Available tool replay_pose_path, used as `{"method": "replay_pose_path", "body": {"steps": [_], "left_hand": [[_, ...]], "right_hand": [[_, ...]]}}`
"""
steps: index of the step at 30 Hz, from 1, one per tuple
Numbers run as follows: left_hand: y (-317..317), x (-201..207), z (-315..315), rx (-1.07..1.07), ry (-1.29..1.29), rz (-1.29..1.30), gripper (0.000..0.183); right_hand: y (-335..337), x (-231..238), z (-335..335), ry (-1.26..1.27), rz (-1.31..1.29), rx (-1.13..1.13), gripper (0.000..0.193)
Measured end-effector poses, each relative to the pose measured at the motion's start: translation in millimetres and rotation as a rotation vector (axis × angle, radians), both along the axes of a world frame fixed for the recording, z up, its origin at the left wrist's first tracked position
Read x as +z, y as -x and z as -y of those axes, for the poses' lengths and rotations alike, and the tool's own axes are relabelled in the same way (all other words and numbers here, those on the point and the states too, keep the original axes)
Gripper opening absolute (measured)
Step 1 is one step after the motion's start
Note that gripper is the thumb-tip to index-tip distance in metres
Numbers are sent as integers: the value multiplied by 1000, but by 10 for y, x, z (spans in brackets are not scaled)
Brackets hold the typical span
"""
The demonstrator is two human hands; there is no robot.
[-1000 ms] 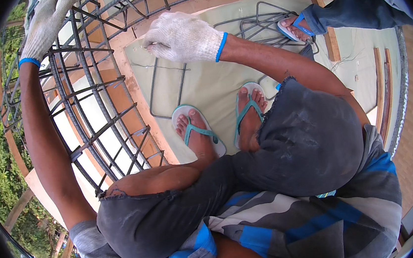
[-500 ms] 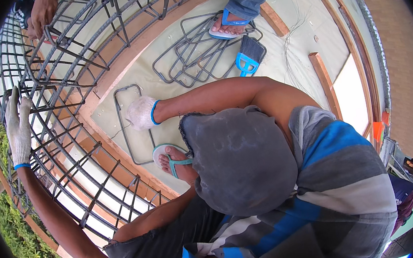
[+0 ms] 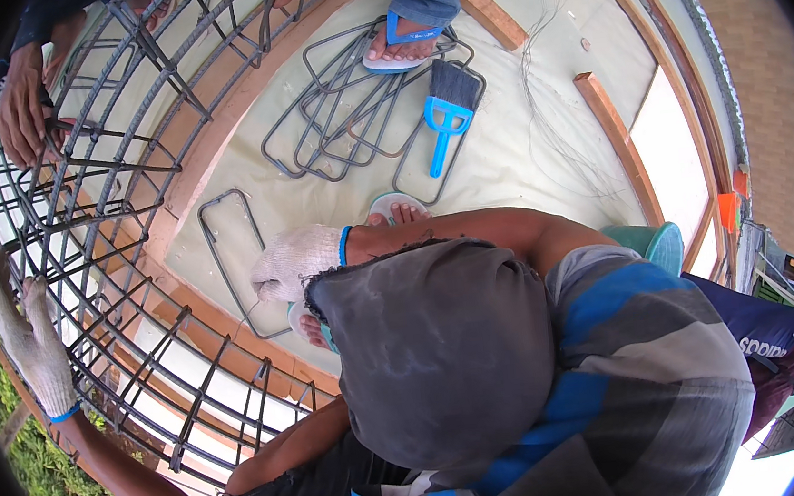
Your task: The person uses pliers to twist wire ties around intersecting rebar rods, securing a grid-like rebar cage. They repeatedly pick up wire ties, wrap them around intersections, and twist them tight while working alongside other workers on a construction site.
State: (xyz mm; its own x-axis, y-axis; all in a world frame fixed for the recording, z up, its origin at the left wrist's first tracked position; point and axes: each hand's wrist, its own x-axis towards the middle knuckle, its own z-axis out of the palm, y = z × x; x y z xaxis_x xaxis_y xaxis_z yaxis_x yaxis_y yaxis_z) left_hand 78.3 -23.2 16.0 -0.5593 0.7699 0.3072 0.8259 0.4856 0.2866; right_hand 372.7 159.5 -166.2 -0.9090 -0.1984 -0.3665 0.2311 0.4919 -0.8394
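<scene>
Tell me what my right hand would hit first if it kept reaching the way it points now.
Probably the single bent rebar stirrup lying on the floor: your gloved right hand points left and down toward its long side. Depth is unclear, so whether the fingers already touch it cannot be told.

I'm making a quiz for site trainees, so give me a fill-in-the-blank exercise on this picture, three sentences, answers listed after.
1. The person's right hand reaches down to a bent steel ___ lying alone on the floor.
2. The left hand rests on the outer side of the rebar ___.
3. The hand brush lying by the pile of stirrups has a ___ handle.

Missing words: stirrup; cage; blue
</scene>
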Motion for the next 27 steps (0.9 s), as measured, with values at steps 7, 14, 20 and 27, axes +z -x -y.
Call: {"method": "replay_pose_path", "body": {"steps": [7, 14, 20, 27], "left_hand": [[-1341, 117, -411, -44, 198, 826, 66], [-1388, -249, -476, -171, 406, 674, 41], [-1313, -190, -582, 202, 61, 1041, 35], [-1523, -255, -458, 2, -205, 1192, 33]], "right_hand": [[86, 472, -297, 138, -260, -96, 26], [374, 837, -592, 143, -508, -274, 25], [386, 538, -514, 865, -154, -586, 44], [300, 549, -39, 646, -110, -112, 52]]}}
